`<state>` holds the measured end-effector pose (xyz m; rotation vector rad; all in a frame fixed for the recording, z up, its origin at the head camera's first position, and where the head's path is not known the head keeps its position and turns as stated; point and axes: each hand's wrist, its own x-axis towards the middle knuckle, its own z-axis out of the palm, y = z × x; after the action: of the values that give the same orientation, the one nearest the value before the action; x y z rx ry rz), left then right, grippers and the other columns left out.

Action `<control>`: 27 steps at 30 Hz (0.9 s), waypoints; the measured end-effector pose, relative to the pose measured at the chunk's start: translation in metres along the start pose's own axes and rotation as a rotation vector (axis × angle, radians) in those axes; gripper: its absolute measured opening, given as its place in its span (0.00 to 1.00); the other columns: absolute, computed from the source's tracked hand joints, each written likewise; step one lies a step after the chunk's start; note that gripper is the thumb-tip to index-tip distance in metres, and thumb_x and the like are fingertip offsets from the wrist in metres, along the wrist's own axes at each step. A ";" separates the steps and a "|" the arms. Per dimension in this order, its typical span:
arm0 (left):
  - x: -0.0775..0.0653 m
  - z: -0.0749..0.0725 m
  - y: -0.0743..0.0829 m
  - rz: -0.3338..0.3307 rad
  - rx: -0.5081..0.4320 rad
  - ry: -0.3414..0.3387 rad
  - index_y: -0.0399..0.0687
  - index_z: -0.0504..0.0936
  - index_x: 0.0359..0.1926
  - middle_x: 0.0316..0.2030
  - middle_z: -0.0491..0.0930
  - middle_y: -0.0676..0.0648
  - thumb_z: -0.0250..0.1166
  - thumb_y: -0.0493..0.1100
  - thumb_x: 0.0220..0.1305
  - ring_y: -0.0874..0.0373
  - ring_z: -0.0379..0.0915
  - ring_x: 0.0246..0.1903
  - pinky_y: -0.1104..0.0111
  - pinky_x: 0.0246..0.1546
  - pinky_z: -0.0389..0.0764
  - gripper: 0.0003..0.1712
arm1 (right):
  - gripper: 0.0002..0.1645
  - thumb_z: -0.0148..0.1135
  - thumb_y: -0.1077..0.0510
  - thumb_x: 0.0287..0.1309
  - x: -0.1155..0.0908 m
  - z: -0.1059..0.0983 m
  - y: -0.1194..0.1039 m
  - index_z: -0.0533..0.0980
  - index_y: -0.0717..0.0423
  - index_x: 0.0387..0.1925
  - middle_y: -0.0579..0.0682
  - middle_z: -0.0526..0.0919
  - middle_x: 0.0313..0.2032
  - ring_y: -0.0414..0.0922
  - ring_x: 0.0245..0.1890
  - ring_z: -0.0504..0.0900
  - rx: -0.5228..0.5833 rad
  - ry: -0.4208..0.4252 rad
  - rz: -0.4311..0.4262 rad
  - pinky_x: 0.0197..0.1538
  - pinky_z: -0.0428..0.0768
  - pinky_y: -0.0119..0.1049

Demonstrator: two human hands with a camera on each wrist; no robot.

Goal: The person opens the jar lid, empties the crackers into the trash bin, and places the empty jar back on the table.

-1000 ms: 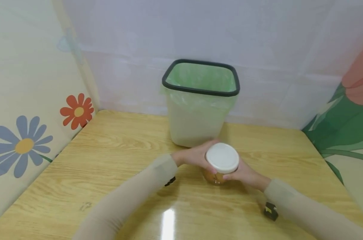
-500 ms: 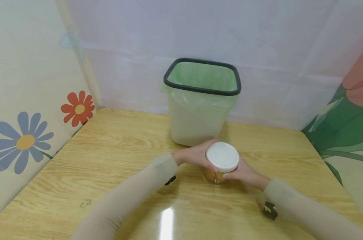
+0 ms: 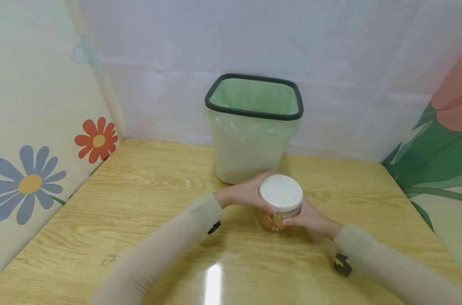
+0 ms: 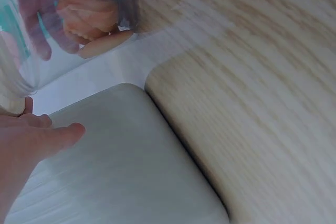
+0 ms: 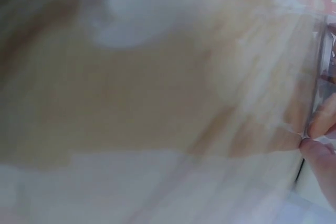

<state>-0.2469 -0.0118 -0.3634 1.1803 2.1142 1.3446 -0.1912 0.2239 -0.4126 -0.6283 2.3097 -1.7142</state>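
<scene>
In the head view a clear jar (image 3: pixel 267 221) with a round white lid (image 3: pixel 280 192) stands in front of the bin. Orange-brown pieces like cookies (image 4: pixel 86 11) show through its wall in the left wrist view. My left hand (image 3: pixel 248 192) grips the lid from the left, thumb along its near edge. From the right, my right hand (image 3: pixel 312 218) holds the jar's body, its thumb across the front just below the lid. The far fingers of both hands are mostly hidden behind the jar in the head view. At the right wrist view's edge, a fingertip (image 5: pixel 317 156) presses the jar.
A pale bin (image 3: pixel 250 148) with a black rim and green liner stands right behind the jar. The wood-grain table (image 3: pixel 158 178) meets a white sheet (image 3: pixel 170 84) at the back. Flower-printed panels (image 3: pixel 29 110) flank it.
The lid sits slightly higher in the head view, with more clear jar wall showing beneath it. My left hand has risen a little with it; the right stays in about the same place.
</scene>
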 end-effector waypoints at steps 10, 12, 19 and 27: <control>-0.020 -0.010 0.005 -0.063 0.013 0.053 0.39 0.49 0.74 0.67 0.60 0.39 0.77 0.39 0.45 0.48 0.60 0.64 0.57 0.66 0.61 0.60 | 0.68 0.78 0.61 0.42 0.004 0.001 0.001 0.40 0.71 0.72 0.72 0.53 0.68 0.68 0.67 0.54 0.055 -0.028 -0.025 0.68 0.51 0.59; -0.026 -0.011 0.005 -0.068 0.019 0.067 0.40 0.50 0.74 0.68 0.60 0.38 0.78 0.39 0.44 0.48 0.60 0.65 0.55 0.66 0.60 0.61 | 0.68 0.78 0.60 0.42 0.004 0.001 0.002 0.41 0.70 0.72 0.72 0.52 0.69 0.68 0.67 0.55 0.068 -0.042 -0.044 0.67 0.56 0.56; -0.045 -0.018 0.001 -0.102 0.004 0.109 0.40 0.49 0.74 0.68 0.59 0.37 0.78 0.39 0.43 0.45 0.58 0.65 0.50 0.67 0.58 0.62 | 0.65 0.75 0.63 0.45 0.005 0.002 0.003 0.41 0.67 0.73 0.72 0.49 0.70 0.71 0.67 0.53 0.130 -0.080 -0.072 0.57 0.74 0.36; -0.051 -0.022 0.001 -0.109 -0.010 0.117 0.39 0.47 0.75 0.69 0.56 0.35 0.78 0.40 0.44 0.42 0.56 0.67 0.48 0.67 0.55 0.63 | 0.63 0.74 0.66 0.44 0.004 0.001 0.003 0.42 0.66 0.73 0.72 0.54 0.67 0.71 0.66 0.53 0.123 -0.065 -0.080 0.58 0.72 0.33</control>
<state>-0.2314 -0.0653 -0.3579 0.9890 2.2152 1.4048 -0.1949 0.2217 -0.4154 -0.7498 2.1435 -1.8267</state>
